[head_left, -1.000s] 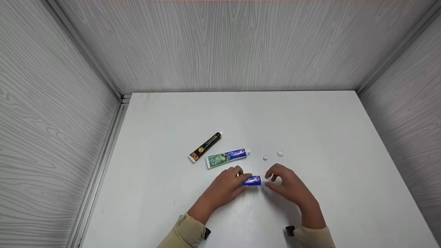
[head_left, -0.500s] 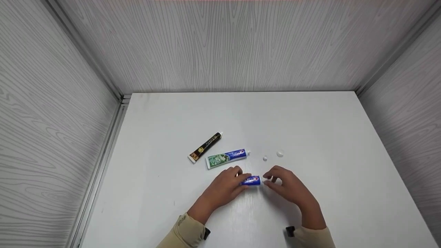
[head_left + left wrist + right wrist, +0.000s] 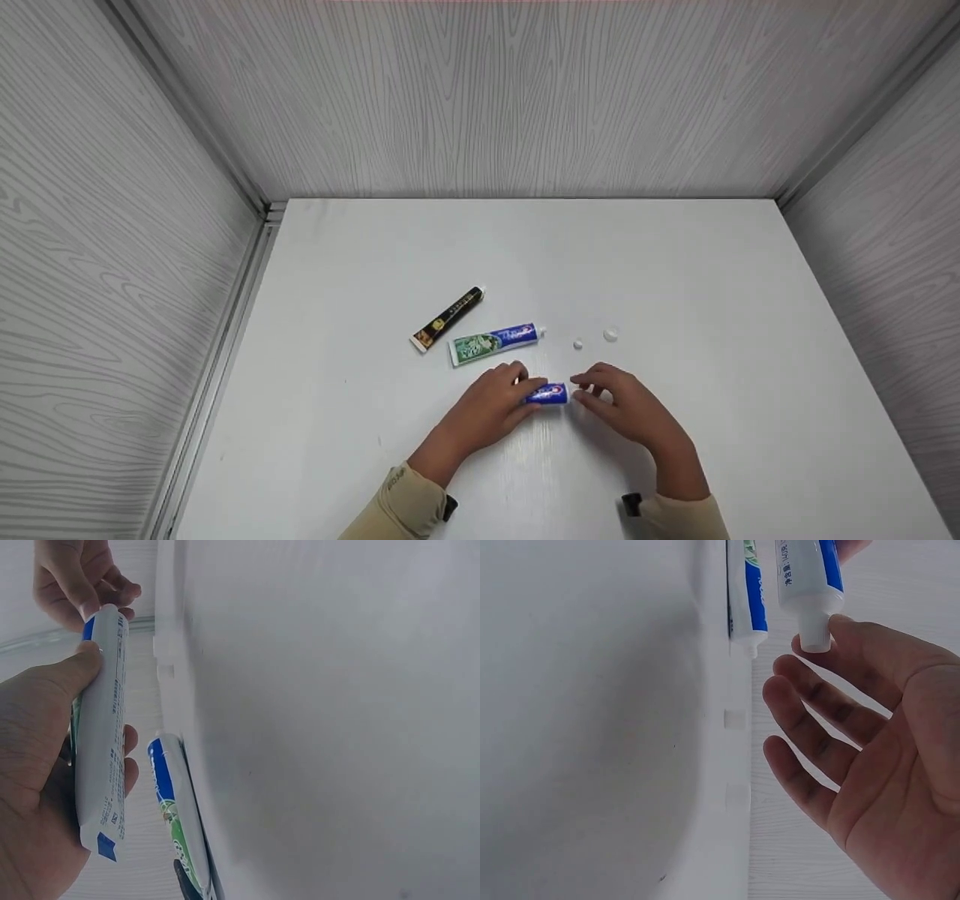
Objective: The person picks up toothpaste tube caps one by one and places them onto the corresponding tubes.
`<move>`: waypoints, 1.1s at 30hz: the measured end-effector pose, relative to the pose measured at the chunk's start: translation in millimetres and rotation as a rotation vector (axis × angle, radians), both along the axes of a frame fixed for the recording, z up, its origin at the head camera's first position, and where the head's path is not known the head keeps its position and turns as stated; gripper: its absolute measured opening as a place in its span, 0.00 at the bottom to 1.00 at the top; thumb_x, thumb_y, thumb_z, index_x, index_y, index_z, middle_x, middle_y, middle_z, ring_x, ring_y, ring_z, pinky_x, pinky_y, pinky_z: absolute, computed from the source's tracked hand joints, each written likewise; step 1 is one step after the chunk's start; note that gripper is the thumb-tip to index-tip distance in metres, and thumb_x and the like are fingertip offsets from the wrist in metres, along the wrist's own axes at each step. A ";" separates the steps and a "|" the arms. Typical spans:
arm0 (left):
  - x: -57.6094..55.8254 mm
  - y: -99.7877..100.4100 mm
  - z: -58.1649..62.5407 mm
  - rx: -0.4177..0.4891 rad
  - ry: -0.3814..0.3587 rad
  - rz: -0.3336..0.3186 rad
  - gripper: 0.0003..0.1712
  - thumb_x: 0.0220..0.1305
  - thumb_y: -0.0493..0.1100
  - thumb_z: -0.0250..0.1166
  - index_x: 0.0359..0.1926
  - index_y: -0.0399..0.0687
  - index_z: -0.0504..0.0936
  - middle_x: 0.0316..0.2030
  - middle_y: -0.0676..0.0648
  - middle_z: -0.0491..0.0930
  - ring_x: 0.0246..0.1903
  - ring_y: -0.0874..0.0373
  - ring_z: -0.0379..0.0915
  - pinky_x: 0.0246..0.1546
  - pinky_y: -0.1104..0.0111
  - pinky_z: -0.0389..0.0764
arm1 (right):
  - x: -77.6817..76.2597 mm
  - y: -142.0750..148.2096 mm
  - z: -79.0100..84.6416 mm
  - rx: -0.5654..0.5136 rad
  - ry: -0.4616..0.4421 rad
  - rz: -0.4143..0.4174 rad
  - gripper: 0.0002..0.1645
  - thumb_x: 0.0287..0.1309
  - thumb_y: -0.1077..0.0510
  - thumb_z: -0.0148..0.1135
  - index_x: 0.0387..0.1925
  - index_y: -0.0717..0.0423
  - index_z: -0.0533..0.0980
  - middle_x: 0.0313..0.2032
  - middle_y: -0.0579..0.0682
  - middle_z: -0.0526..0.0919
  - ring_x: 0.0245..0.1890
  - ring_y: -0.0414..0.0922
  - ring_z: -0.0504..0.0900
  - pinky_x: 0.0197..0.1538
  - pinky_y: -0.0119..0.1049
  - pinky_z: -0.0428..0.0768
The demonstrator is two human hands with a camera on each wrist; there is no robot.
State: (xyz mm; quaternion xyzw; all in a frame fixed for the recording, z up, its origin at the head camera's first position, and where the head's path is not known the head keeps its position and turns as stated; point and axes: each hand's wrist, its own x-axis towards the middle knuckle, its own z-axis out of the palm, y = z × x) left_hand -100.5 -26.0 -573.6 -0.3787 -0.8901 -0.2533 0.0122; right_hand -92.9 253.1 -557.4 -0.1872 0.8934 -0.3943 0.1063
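Note:
My left hand grips a blue-and-white toothpaste tube around its body. The tube's printed white back faces the left wrist camera, and much of its front is covered by the fingers. At the tube's right end, my right hand pinches a white cap between thumb and index finger, its other fingers spread loosely. The cap sits right at the tube's mouth. Just beyond the hands lies a green-and-blue toothpaste tube, its bare nozzle pointing right.
A black toothpaste tube lies slantwise behind the green-and-blue one. Two loose white caps are on the white tabletop: a small cap and a wider, paler cap. Grey wood-grain panels enclose the table at the back and sides.
My right hand has shifted slightly left, bringing the cap up against the tube's mouth. The left hand stays in place on the tube, and the other tubes and caps have not moved.

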 end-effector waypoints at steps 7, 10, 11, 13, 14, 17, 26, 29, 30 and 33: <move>-0.1 1.1 1.7 -0.004 -0.007 0.003 0.23 0.76 0.51 0.68 0.68 0.54 0.82 0.47 0.49 0.78 0.41 0.58 0.73 0.44 0.63 0.78 | 1.0 0.3 4.0 -0.044 0.048 -0.010 0.16 0.64 0.60 0.76 0.52 0.50 0.84 0.47 0.44 0.86 0.42 0.42 0.85 0.52 0.51 0.85; 0.0 1.6 1.8 0.001 -0.003 -0.001 0.23 0.75 0.51 0.68 0.67 0.54 0.83 0.47 0.49 0.78 0.40 0.58 0.72 0.44 0.63 0.78 | 1.3 0.5 4.3 -0.050 0.044 -0.021 0.15 0.61 0.62 0.77 0.48 0.47 0.84 0.45 0.42 0.85 0.42 0.42 0.84 0.51 0.51 0.85; 0.1 1.8 1.7 0.005 -0.002 -0.004 0.23 0.75 0.51 0.68 0.67 0.53 0.83 0.46 0.49 0.78 0.40 0.58 0.72 0.44 0.64 0.77 | 1.4 0.5 4.0 -0.050 0.041 -0.024 0.15 0.61 0.63 0.77 0.47 0.47 0.83 0.44 0.41 0.85 0.42 0.42 0.84 0.51 0.51 0.85; 0.6 2.1 2.0 0.011 0.007 -0.010 0.23 0.75 0.50 0.68 0.67 0.52 0.83 0.46 0.50 0.78 0.40 0.58 0.72 0.43 0.64 0.78 | 1.7 0.5 3.2 -0.052 0.036 -0.026 0.14 0.60 0.64 0.77 0.45 0.47 0.83 0.43 0.40 0.85 0.42 0.42 0.84 0.50 0.50 0.85; 0.8 2.2 1.9 0.016 0.008 -0.015 0.23 0.75 0.50 0.68 0.67 0.52 0.83 0.46 0.49 0.78 0.40 0.59 0.72 0.43 0.64 0.77 | 1.9 0.5 2.7 -0.052 0.038 -0.025 0.14 0.60 0.65 0.77 0.44 0.47 0.83 0.42 0.40 0.85 0.42 0.42 0.84 0.50 0.49 0.85; 1.5 2.0 2.4 0.028 -0.004 -0.027 0.23 0.75 0.49 0.68 0.67 0.51 0.82 0.46 0.49 0.77 0.40 0.59 0.70 0.43 0.64 0.77 | 2.3 0.3 1.8 -0.055 0.055 -0.018 0.15 0.59 0.68 0.77 0.42 0.49 0.83 0.41 0.41 0.85 0.41 0.42 0.84 0.49 0.48 0.86; 1.5 1.3 2.0 0.026 -0.028 -0.017 0.24 0.76 0.50 0.67 0.68 0.51 0.82 0.47 0.49 0.78 0.41 0.59 0.71 0.44 0.63 0.77 | 1.8 2.2 0.6 -0.028 0.064 -0.001 0.10 0.63 0.63 0.75 0.44 0.48 0.87 0.41 0.40 0.87 0.40 0.39 0.84 0.49 0.46 0.85; 1.4 1.2 1.8 0.021 -0.028 -0.013 0.24 0.76 0.50 0.68 0.68 0.51 0.82 0.47 0.49 0.78 0.41 0.59 0.71 0.44 0.64 0.78 | 1.2 2.7 -0.5 -0.023 0.053 0.006 0.09 0.66 0.61 0.73 0.46 0.48 0.88 0.41 0.41 0.88 0.41 0.40 0.85 0.49 0.47 0.85; 1.4 1.3 2.0 0.019 -0.028 -0.013 0.24 0.76 0.50 0.68 0.68 0.51 0.82 0.47 0.49 0.78 0.41 0.59 0.71 0.44 0.64 0.78 | 1.1 2.6 -0.7 -0.022 0.050 0.009 0.08 0.67 0.60 0.73 0.46 0.49 0.88 0.41 0.41 0.88 0.41 0.40 0.85 0.49 0.47 0.86; 1.6 1.7 2.1 0.010 -0.025 -0.008 0.24 0.76 0.50 0.68 0.68 0.52 0.82 0.47 0.49 0.78 0.41 0.59 0.71 0.44 0.64 0.78 | 0.5 2.3 -0.8 -0.020 0.053 0.011 0.08 0.68 0.60 0.71 0.47 0.49 0.88 0.41 0.41 0.88 0.41 0.39 0.85 0.49 0.48 0.86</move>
